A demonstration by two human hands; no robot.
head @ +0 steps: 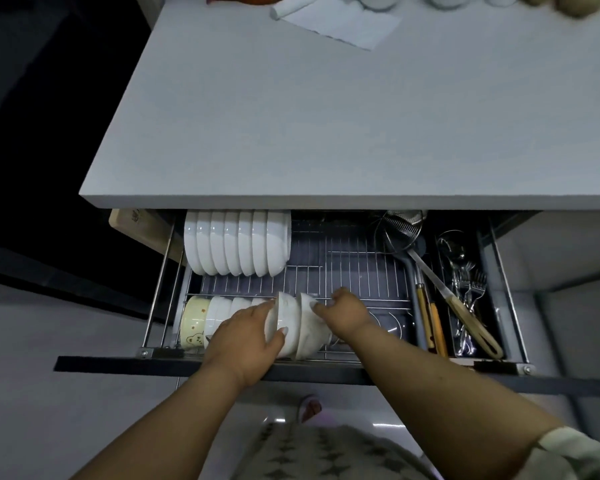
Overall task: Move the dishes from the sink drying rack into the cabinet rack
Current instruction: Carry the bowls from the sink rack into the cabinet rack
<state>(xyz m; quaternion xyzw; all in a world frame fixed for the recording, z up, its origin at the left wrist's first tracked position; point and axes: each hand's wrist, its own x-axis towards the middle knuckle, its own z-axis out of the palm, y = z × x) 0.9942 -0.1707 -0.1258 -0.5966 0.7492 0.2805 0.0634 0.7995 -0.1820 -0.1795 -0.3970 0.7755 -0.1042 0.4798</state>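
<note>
Left hand (245,336) and right hand (343,311) hold two bowls (300,327).

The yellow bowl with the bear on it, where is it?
In the head view, the yellow bowl stands on edge at the left end of the pull-out rack's front row, beside white bowls.

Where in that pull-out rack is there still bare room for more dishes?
Bare wire lies right of the upright plates, up to the strainer. The front row is open right of the right hand. Its left end is crowded: both hands hold white bowls beside the yellow bowl.
</note>
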